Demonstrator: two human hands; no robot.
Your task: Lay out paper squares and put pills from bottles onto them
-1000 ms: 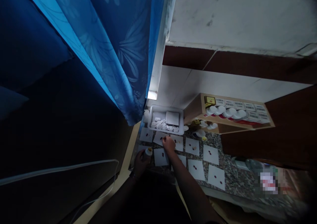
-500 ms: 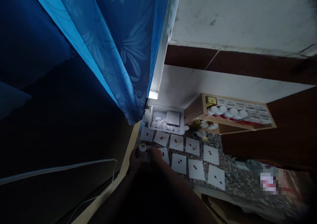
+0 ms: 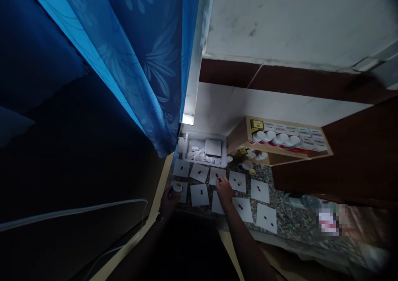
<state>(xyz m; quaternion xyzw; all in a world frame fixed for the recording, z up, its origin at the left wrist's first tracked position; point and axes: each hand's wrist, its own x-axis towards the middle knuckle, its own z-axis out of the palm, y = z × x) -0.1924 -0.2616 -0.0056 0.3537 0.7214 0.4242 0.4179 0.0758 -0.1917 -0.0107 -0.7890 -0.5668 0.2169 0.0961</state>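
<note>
My left hand [image 3: 168,202] is wrapped round a small pill bottle [image 3: 177,187], held upright with its top off, at the left end of the counter. My right hand [image 3: 225,190] is over the middle of the paper squares, its fingers drawn together at a back-row paper square [image 3: 213,180]. Whatever is between those fingertips is too small to make out. Two rows of white squares lie flat, most with a few dark red pills showing, such as the front-right square [image 3: 266,224]. Pale pieces also lie on some back-row squares, including one paper square [image 3: 234,180].
A white plastic tray [image 3: 225,154] with folded paper packets and a paper stack stands behind the squares. Right of it, a wooden shelf [image 3: 298,160] holds boxes and white-capped bottles. A blue curtain [image 3: 161,107] hangs at the left. A plastic bag lies on the granite counter [image 3: 298,225].
My right hand has moved from beside the bottle to the right, over the back-row squares. My left hand still holds the bottle. The view has shifted slightly.
</note>
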